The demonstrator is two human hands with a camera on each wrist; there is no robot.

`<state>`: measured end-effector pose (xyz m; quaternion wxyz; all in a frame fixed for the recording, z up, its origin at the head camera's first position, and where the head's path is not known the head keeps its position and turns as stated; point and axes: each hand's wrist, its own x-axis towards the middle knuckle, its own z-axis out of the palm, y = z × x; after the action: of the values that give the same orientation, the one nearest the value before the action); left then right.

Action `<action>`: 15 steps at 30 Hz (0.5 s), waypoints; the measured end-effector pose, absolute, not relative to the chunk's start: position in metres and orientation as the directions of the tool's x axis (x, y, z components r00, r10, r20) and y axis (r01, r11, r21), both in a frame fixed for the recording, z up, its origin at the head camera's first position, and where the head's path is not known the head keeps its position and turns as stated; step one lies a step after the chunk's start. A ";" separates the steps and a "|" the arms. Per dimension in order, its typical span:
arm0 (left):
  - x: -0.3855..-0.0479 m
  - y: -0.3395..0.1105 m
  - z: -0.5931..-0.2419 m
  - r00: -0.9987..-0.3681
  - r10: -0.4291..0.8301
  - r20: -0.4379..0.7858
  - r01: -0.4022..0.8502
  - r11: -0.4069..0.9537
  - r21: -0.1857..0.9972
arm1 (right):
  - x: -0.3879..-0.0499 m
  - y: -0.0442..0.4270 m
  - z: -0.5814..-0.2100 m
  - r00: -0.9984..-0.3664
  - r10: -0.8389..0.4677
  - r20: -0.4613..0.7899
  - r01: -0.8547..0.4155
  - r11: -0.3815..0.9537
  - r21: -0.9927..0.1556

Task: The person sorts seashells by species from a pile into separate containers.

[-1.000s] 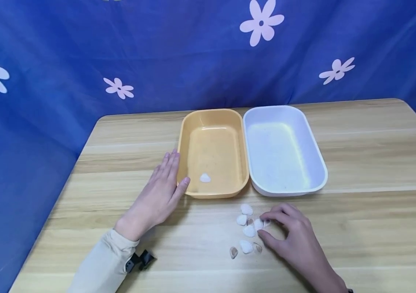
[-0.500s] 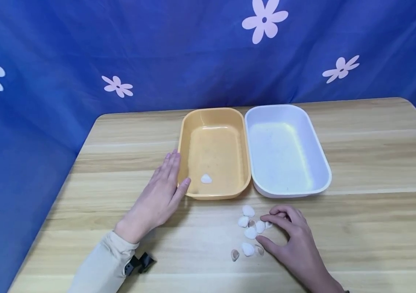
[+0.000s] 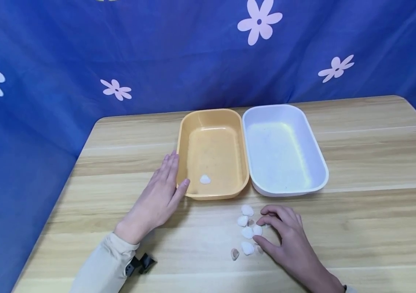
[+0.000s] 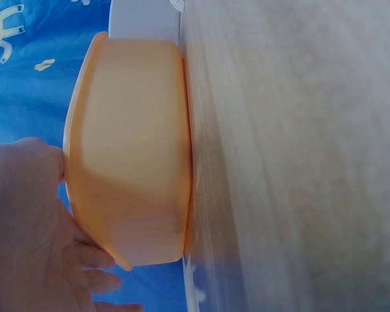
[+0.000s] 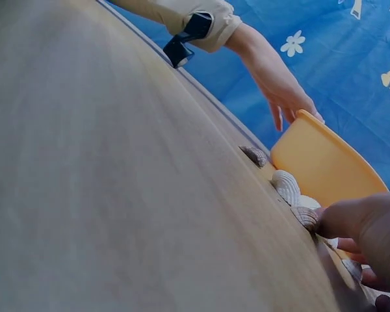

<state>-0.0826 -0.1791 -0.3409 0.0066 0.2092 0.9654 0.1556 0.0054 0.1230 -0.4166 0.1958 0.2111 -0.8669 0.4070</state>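
Note:
My left hand (image 3: 153, 199) lies against the left side of an orange tray (image 3: 213, 194), its fingers extended along the outer wall and the thumb at the rim. Inside that tray sits one white seashell (image 3: 205, 179). My right hand (image 3: 292, 240) is low over a loose group of shells on the table. Its thumb and index finger pinch a white scallop-like seashell (image 3: 257, 230), which appears to rest on the tabletop. Around it lie more white shells (image 3: 247, 232) and brownish shells (image 3: 234, 254). The right wrist view shows a brownish ribbed shell (image 5: 305, 217) by the thumb.
A white tray (image 3: 292, 193) stands directly right of the orange one. Both are on a wood-grain table (image 3: 369, 162), with a blue flowered cloth (image 3: 178, 53) hanging behind. A black wrist device (image 3: 140, 264) is on the left sleeve.
My right thumb and index finger have closed in around the white seashell, which has shifted slightly toward me against its neighbours. The left hand stays at the orange tray.

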 end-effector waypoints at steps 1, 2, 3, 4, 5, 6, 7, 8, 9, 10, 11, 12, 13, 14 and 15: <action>-0.083 -0.179 -0.341 -0.912 0.407 0.052 0.403 0.864 0.303 | 0.005 0.123 -0.416 -0.830 -0.215 0.514 -0.533 0.574 -0.622; -0.083 -0.179 -0.340 -0.911 0.409 0.052 0.404 0.862 0.305 | 0.005 0.123 -0.416 -0.828 -0.219 0.516 -0.539 0.567 -0.623; -0.083 -0.178 -0.340 -0.911 0.409 0.051 0.404 0.862 0.305 | 0.005 0.123 -0.415 -0.827 -0.220 0.518 -0.542 0.561 -0.626; -0.083 -0.178 -0.339 -0.911 0.410 0.050 0.405 0.862 0.306 | 0.005 0.123 -0.414 -0.824 -0.218 0.524 -0.546 0.552 -0.630; -0.083 -0.178 -0.339 -0.910 0.411 0.050 0.406 0.861 0.306 | 0.004 0.123 -0.413 -0.821 -0.213 0.530 -0.551 0.540 -0.636; -0.083 -0.177 -0.339 -0.910 0.411 0.050 0.406 0.860 0.308 | 0.004 0.124 -0.411 -0.823 -0.207 0.529 -0.550 0.524 -0.650; -0.083 -0.177 -0.339 -0.910 0.411 0.049 0.405 0.860 0.310 | 0.004 0.123 -0.409 -0.824 -0.201 0.529 -0.550 0.507 -0.664; -0.083 -0.177 -0.339 -0.911 0.410 0.050 0.405 0.861 0.309 | 0.003 0.122 -0.407 -0.820 -0.199 0.536 -0.559 0.481 -0.676; -0.083 -0.178 -0.339 -0.911 0.410 0.052 0.405 0.861 0.307 | 0.002 0.121 -0.404 -0.812 -0.199 0.549 -0.572 0.458 -0.680; -0.083 -0.178 -0.339 -0.911 0.410 0.054 0.406 0.861 0.305 | 0.001 0.120 -0.402 -0.802 -0.200 0.563 -0.587 0.438 -0.681; -0.083 -0.178 -0.339 -0.911 0.409 0.056 0.406 0.862 0.303 | -0.001 0.118 -0.399 -0.791 -0.206 0.577 -0.604 0.422 -0.677; -0.082 -0.179 -0.339 -0.911 0.408 0.057 0.406 0.862 0.303 | -0.002 0.116 -0.397 -0.782 -0.216 0.584 -0.616 0.408 -0.673; -0.082 -0.179 -0.339 -0.911 0.407 0.060 0.405 0.863 0.301 | -0.003 0.113 -0.394 -0.766 -0.231 0.600 -0.637 0.400 -0.659; -0.082 -0.180 -0.338 -0.912 0.406 0.063 0.405 0.864 0.300 | -0.005 0.111 -0.392 -0.748 -0.248 0.616 -0.659 0.392 -0.642; -0.082 -0.180 -0.338 -0.912 0.405 0.064 0.405 0.864 0.300 | -0.006 0.109 -0.389 -0.734 -0.266 0.625 -0.675 0.393 -0.625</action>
<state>-0.0818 -0.1798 -0.3382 0.0008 0.2097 0.9653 0.1554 -0.0061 0.1094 -0.3895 0.2186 0.2921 -0.8053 0.4673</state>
